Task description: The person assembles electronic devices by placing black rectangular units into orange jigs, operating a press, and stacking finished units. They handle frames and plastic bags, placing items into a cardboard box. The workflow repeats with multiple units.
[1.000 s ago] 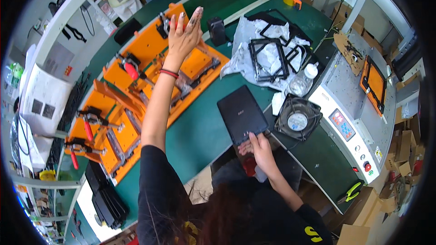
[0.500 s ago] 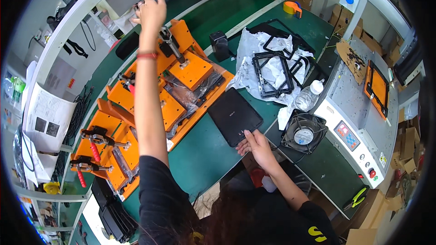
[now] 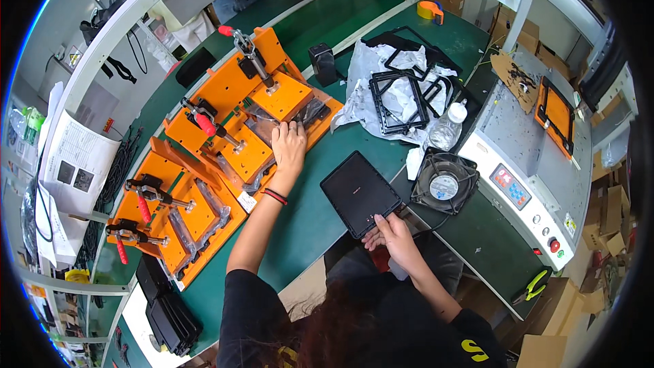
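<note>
A flat black rectangular cover (image 3: 361,194), tablet-like with a raised rim, is pinched at its near edge by my right hand (image 3: 394,240), thumb on top and fingers below. My left hand (image 3: 289,146) reaches onto the orange clamping fixture (image 3: 245,157), fingers bent together at the film-covered gap between two orange blocks. What the fingertips hold, if anything, is hidden. Just beyond that hand, a toggle clamp (image 3: 252,54) with a red handle stands over an orange block (image 3: 283,100). Another red-handled clamp (image 3: 208,123) is to its left.
Black frames (image 3: 398,102) lie on white wrapping at the back right, beside a clear bottle (image 3: 446,126). A square fan (image 3: 444,184) sits right of the cover. A machine with a button panel (image 3: 511,187) is further right. Black parts (image 3: 174,324) are stacked lower left.
My left hand has come down from beside the far clamp's top to the fixture's near side. The cover has shifted slightly toward me and tilted, still in my right hand.
</note>
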### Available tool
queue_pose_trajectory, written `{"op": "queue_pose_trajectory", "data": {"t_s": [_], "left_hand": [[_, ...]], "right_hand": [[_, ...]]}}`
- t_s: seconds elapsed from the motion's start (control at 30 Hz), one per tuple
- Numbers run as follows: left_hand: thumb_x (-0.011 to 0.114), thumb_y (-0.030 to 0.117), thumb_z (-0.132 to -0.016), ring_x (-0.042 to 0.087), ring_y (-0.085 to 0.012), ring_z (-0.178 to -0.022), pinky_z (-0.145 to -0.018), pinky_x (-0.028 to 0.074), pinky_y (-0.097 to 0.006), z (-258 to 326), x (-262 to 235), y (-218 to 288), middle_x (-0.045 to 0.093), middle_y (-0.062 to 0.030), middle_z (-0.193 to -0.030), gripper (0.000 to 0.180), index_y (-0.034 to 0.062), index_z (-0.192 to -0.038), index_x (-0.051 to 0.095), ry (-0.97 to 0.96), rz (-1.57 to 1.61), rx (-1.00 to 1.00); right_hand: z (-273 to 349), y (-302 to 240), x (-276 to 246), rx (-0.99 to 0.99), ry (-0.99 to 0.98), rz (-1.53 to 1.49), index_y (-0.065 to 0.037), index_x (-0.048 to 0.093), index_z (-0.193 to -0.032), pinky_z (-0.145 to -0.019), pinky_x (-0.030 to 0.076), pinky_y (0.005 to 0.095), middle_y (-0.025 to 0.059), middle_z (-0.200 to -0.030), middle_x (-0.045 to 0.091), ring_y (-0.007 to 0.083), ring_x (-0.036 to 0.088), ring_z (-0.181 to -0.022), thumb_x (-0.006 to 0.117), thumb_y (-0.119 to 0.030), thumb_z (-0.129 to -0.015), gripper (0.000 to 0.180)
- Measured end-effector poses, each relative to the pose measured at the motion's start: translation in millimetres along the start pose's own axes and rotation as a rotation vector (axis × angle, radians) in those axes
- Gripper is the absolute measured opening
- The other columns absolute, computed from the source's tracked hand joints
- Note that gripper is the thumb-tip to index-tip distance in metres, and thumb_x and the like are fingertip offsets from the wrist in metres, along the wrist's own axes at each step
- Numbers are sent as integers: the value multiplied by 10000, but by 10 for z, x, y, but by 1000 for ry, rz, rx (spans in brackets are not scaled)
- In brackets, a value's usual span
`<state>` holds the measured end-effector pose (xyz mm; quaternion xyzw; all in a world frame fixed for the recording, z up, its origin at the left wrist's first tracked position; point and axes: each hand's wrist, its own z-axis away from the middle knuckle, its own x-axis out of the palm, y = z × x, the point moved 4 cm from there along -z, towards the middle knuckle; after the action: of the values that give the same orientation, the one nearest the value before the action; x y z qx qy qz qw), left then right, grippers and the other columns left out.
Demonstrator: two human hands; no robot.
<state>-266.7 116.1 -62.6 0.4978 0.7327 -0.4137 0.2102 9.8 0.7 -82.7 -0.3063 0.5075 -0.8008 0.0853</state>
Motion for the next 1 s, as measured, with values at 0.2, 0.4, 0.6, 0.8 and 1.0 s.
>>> {"op": "queue_pose_trajectory", "data": {"t_s": [0.2, 0.4, 0.6, 0.8, 1.0], "left_hand": [[567, 142, -763, 595, -149, -681, -611, 412, -282, -117, 83, 165, 578, -45, -727, 82, 79, -738, 614, -125, -150, 189], [573, 115, -750, 611, -145, -624, -526, 436, -272, -308, 300, 256, 606, -51, -693, 87, 92, -713, 649, -154, -244, 160], [566, 130, -765, 593, -150, -671, -539, 411, -274, -306, 185, 271, 599, -54, -697, 110, 77, -724, 653, -178, -284, 284], [550, 130, -762, 558, -116, -642, -562, 384, -253, 106, -786, 742, 616, -60, -787, 226, -18, -901, 649, -111, -157, 464], [550, 125, -742, 529, -128, -605, -563, 386, -263, 1125, -1627, 876, 545, -58, -763, 118, 49, -819, 597, -117, 170, 468]], "right_hand": [[143, -27, -10, -7, 15, -14, 21, 454, -1083, -562, 520, 268, 166, -762, 631, 189, 635, -610, 386, -223, -1014, 263], [319, -190, -84, -68, 76, 22, 22, 455, -1091, -558, 519, 260, 166, -759, 628, 185, 632, -606, 375, -215, -1016, 261], [417, -444, -97, -122, 81, 22, 21, 456, -1055, -548, 519, 263, 175, -761, 626, 189, 634, -605, 375, -209, -1016, 247], [151, -913, -25, -270, 141, 120, 26, 459, -958, -541, 520, 270, 179, -743, 629, 199, 640, -603, 411, -231, -1006, 266], [-483, -1172, 163, -168, -41, 76, 3, 497, -977, -612, 509, 261, 142, -782, 626, 178, 630, -668, 466, -279, -985, 283]]}}
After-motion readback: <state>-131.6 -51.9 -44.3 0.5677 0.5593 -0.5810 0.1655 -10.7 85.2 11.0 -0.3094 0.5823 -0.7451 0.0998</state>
